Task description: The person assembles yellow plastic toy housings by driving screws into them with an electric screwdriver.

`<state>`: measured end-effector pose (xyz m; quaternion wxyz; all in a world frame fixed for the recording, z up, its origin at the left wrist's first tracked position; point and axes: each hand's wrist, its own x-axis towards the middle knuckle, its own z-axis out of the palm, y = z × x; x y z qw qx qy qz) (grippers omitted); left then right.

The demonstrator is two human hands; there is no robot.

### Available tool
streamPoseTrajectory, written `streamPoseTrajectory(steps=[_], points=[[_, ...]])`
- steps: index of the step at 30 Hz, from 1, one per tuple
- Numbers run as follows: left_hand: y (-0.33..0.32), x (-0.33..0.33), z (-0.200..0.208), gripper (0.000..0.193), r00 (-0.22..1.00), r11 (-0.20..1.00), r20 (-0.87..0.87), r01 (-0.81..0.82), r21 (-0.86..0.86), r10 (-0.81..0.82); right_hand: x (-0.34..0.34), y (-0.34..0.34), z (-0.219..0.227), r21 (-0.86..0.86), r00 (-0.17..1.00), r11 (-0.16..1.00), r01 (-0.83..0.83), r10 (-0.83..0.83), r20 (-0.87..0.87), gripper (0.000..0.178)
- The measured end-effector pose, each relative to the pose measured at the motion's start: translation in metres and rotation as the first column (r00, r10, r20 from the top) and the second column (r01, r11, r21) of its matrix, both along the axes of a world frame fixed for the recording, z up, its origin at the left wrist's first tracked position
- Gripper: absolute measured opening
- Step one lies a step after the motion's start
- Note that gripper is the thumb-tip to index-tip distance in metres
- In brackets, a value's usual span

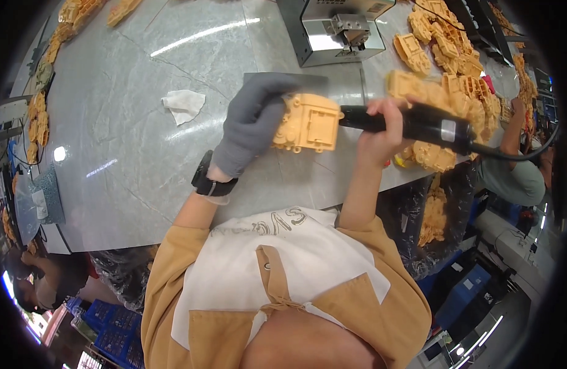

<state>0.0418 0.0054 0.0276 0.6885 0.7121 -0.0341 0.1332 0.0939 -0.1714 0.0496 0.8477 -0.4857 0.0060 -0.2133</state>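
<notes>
Both hands are busy here, held apart: the grey-gloved left hand (254, 123) grips a yellow plastic part (317, 126) just above the frame's centre, while the bare right hand (383, 132) wraps a black cylindrical tool (428, 126), its tip at the part's right edge, contact hard to judge. Out on the bench (129, 160), a white cloth (184, 106) lies left, a metal machine (320, 46) stands top centre, and heaped mouldings (446, 40) crowd upper right.
</notes>
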Motion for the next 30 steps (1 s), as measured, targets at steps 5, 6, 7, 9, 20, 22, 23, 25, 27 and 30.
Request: streamPoseTrajectory(steps=[5,6,7,9,20,22,23,25,27,30], points=[[0.018,0.001,0.006,0.034,0.957,0.922,0.203,-0.262,0.284,0.209,-0.003,-0.001,-0.002,0.007,1.0,1.0,-0.002,0.002,0.013,0.034],[0.014,0.0,0.017,0.034,0.958,0.924,0.2,-0.257,0.283,0.205,-0.004,-0.001,-0.002,0.007,1.0,1.0,0.003,-0.003,0.003,0.034],[0.008,-0.002,0.035,0.04,0.976,0.788,0.208,-0.173,0.591,0.058,-0.005,-0.002,-0.001,0.006,1.0,1.0,0.002,-0.002,-0.008,0.033],[0.004,-0.004,0.027,0.065,0.974,0.534,0.082,0.044,0.844,-0.21,-0.005,-0.002,-0.001,0.001,1.0,1.0,-0.006,0.006,-0.02,0.033],[0.018,0.012,0.035,0.044,0.991,0.886,0.13,-0.099,0.453,0.044,-0.004,-0.005,0.0,0.019,0.998,0.999,-0.032,0.033,-0.047,0.034],[0.017,0.03,0.02,0.048,0.989,0.515,0.089,-0.138,0.846,0.118,-0.003,-0.004,-0.001,-0.001,0.998,1.0,-0.03,0.029,-0.059,0.034],[0.012,0.034,0.013,0.051,0.977,0.413,0.162,-0.207,0.887,0.143,-0.002,-0.001,0.0,0.0,0.998,0.999,-0.036,0.036,-0.06,0.034],[0.011,0.031,0.015,0.051,0.98,0.366,0.136,-0.18,0.913,0.143,-0.004,0.001,0.002,-0.032,0.997,0.998,-0.046,0.044,-0.064,0.034],[0.009,0.03,0.018,0.05,0.984,0.323,0.108,-0.149,0.935,0.139,-0.004,0.0,0.002,-0.037,0.997,0.998,-0.042,0.04,-0.069,0.034],[0.01,0.025,0.018,0.051,0.987,0.498,-0.083,0.005,0.867,0.134,-0.004,0.0,0.002,-0.04,0.997,0.998,-0.04,0.037,-0.07,0.034]])
